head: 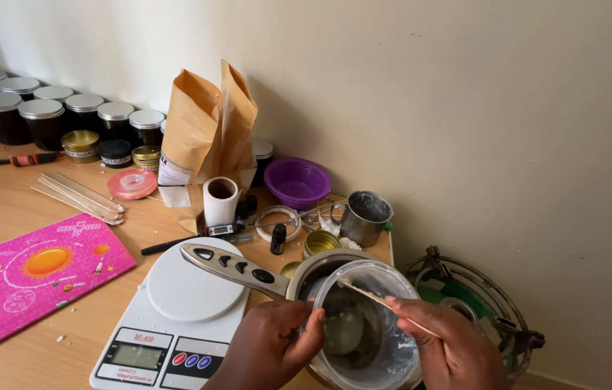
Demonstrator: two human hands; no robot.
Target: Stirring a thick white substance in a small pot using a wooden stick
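Gripping the rim of a clear, cloudy-walled plastic cup point(367, 325), the left hand point(273, 347) has its fingers curled together over the near edge, while the right hand point(454, 354) is closed in a pinch on a thin pale wooden stick point(385, 303) that slants across the cup's mouth. The cup sits inside a steel saucepan with a long perforated handle point(233, 269), at the front right end of the wooden counter point(10, 206), just beside a white digital kitchen scale point(176, 318).

The cup looks light and thin-walled, likely to flex if squeezed, and its inside carries a whitish film that probably makes it slippery; the rim, where the left hand already is, seems the firmest place to take it. The stick appears stiff but slender enough to snap under hard sideways pressure, so holding it near the upper end suits it. The saucepan would be heavier and rigid, best held by its handle.
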